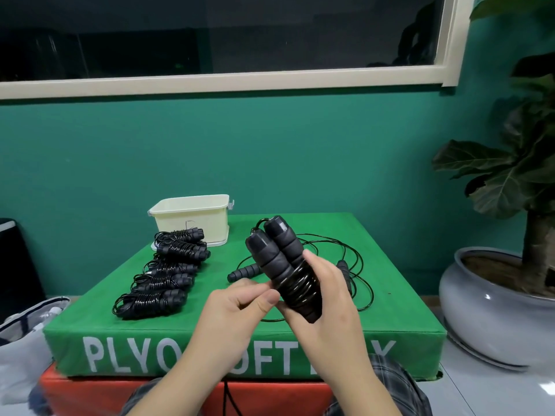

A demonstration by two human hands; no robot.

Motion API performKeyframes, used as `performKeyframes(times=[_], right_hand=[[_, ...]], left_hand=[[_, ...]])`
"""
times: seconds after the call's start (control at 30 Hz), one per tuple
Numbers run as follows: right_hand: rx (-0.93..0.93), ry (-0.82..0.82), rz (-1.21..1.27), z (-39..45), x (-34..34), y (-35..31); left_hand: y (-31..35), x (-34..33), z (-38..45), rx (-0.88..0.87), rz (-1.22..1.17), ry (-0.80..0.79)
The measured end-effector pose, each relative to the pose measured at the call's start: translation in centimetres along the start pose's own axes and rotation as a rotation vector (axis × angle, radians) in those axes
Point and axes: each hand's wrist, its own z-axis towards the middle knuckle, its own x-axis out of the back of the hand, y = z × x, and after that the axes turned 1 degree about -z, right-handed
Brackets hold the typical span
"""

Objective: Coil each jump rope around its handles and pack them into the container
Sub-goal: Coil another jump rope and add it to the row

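Winding the thin black cord snugly, each turn beside the last, looks like the way to finish this coil; the loose end needs tucking so it cannot spring free. The right hand (327,291) wraps its fingers round the pair of black foam-padded jump-rope handles (283,262), held tilted above the green padded plyo box (390,301). The left hand (237,307) pinches the cord between thumb and forefinger, just beside the coil. Five coiled black jump ropes (163,277) lie in a row on the box, near the cream plastic container (192,216). One uncoiled black jump rope (348,259) lies behind the hands.
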Motion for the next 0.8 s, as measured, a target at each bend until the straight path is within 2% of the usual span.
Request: performKeyframes(times=[0.27,0.4,0.5,0.6,0.73,0.8], right_hand=[[-0.031,-0.024,0.058,-0.2,0.1,-0.5],[-0.189,-0.074,0.271,0.0,0.6,-0.7],[-0.266,-0.099,0.430,-0.1,0.7,-0.9],[-0.283,-0.151,0.573,-0.1,0.8,-1.4],[-0.328,-0.191,0.785,-0.4,0.6,-2.0],[-0.322,-0.197,0.800,-0.4,0.6,-2.2]], left_hand=[[-0.3,0.7,0.2,0.004,-0.053,-0.092],[-0.6,1.0,0.1,0.004,-0.021,-0.233],[-0.7,0.8,0.5,0.021,-0.007,-0.128],[-1.1,0.6,1.0,0.112,-0.094,-0.011],[-2.0,0.6,1.0,0.266,-0.229,-0.056],[-2.3,0.9,0.8,0.244,-0.192,-0.113]])
